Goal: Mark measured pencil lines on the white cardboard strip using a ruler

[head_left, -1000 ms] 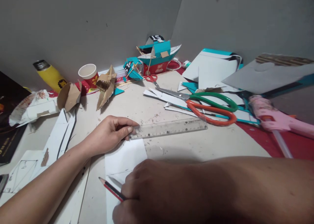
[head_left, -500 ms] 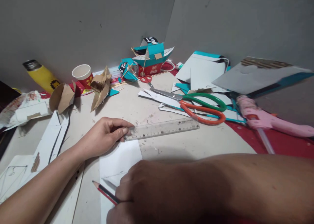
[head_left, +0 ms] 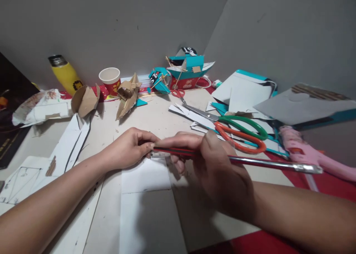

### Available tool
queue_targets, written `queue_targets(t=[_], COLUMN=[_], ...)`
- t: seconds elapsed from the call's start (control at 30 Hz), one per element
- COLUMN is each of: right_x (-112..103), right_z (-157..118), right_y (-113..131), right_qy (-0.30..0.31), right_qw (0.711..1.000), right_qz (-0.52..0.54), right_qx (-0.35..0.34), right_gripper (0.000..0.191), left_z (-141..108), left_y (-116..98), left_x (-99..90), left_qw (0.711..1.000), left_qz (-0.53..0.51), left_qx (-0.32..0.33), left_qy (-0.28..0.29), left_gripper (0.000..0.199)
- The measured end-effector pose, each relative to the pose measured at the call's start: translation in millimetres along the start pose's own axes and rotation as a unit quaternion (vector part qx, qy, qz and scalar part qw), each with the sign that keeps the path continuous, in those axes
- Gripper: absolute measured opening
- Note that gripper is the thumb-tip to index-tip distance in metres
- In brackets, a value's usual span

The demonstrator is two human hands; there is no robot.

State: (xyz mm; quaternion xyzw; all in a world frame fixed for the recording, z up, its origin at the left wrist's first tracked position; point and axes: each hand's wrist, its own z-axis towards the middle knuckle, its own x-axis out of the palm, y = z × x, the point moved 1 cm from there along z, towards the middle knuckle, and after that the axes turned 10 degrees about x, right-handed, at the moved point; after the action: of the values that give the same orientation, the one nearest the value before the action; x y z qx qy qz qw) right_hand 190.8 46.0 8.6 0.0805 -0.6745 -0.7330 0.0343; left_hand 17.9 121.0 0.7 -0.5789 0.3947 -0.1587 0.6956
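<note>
My left hand (head_left: 133,148) pinches the end of a clear ruler (head_left: 160,155) at the top of a white sheet (head_left: 147,209). My right hand (head_left: 214,165) holds a red and black pencil (head_left: 261,162) across the ruler, its rear end pointing right. The fingers of my right hand reach over the ruler and hide most of it. A line crosses the sheet below the ruler, and my right hand's shadow falls on its lower part.
Large scissors (head_left: 239,131) and white scraps lie at the right, near a pink glue gun (head_left: 308,150). Along the back stand a yellow bottle (head_left: 65,75), a paper cup (head_left: 110,81), a cardboard boat (head_left: 128,98) and a teal boat (head_left: 191,66).
My right hand has risen from the sheet to the ruler with the pencil, uncovering the line on the paper. The view has shifted, so the back items sit further right.
</note>
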Motion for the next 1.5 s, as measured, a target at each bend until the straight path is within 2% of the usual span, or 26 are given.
queue_targets(t=[0.1, 0.27, 0.4, 0.5, 0.57, 0.73, 0.83, 0.9, 1.0, 1.1, 1.23, 1.33, 1.5], right_x=[3.0, 5.9, 5.6, 6.5, 7.6, 8.9, 8.2, 7.8, 8.7, 11.4, 15.3, 17.4, 18.3], right_z=[7.1, 8.8, 8.3, 9.4, 10.1, 8.1, 3.3, -0.2, -3.6, -4.3, -4.7, -5.3, -6.8], right_y=[2.2, -4.4, -5.4, -0.1, 2.8, 2.5, 1.2, 1.0, 0.7, -2.3, -10.3, -14.3, -13.7], right_qy=[-0.007, 0.034, 0.012, -0.023, -0.032, -0.013, -0.002, 0.028, 0.125, 0.220, 0.320, 0.374, 0.411], right_qw=[0.996, 0.988, 0.978, 0.960, 0.950, 0.957, 0.963, 0.965, 0.957, 0.932, 0.897, 0.876, 0.867], right_qz=[-0.080, -0.152, -0.206, -0.276, -0.305, -0.278, -0.245, -0.220, -0.181, -0.186, -0.208, -0.223, -0.237], right_qx=[-0.030, 0.018, 0.013, -0.027, -0.052, -0.076, -0.109, -0.142, -0.189, -0.221, -0.224, -0.209, -0.152], right_gripper=[0.045, 0.039, 0.028, 0.016, 0.017, 0.018, 0.021, 0.019, 0.016, 0.011, 0.013, 0.021, 0.026], left_z=[0.0, 0.4, 1.1, 1.5, 1.3, 0.2, 0.0, -0.4, -3.0, -8.7, -24.6, -43.0, -64.5], left_y=[5.1, 7.5, 9.2, 12.0, 13.0, 11.4, 11.7, 10.5, 0.1, -20.2, -38.8, -32.3, -4.5], left_x=[-0.4, -0.4, 0.4, 0.7, 0.5, -0.3, -0.8, -2.3, -10.0, -25.1, -44.6, -49.8, -45.1], left_qw=[1.000, 1.000, 1.000, 1.000, 1.000, 0.998, 0.997, 0.995, 0.988, 0.982, 0.985, 0.984, 0.975], left_qz=[0.004, -0.017, -0.023, -0.023, -0.027, -0.056, -0.080, -0.094, -0.131, -0.134, -0.094, -0.086, -0.096], left_qx=[0.005, 0.014, 0.016, 0.013, 0.012, 0.012, -0.004, -0.020, -0.041, -0.027, -0.013, -0.055, -0.116], left_qy=[-0.008, 0.004, -0.002, -0.008, -0.008, -0.003, -0.018, -0.033, -0.078, -0.127, -0.143, -0.143, -0.164], left_gripper=[0.023, 0.026, 0.025, 0.026, 0.025, 0.024, 0.022, 0.022, 0.020, 0.018, 0.016, 0.014, 0.016])
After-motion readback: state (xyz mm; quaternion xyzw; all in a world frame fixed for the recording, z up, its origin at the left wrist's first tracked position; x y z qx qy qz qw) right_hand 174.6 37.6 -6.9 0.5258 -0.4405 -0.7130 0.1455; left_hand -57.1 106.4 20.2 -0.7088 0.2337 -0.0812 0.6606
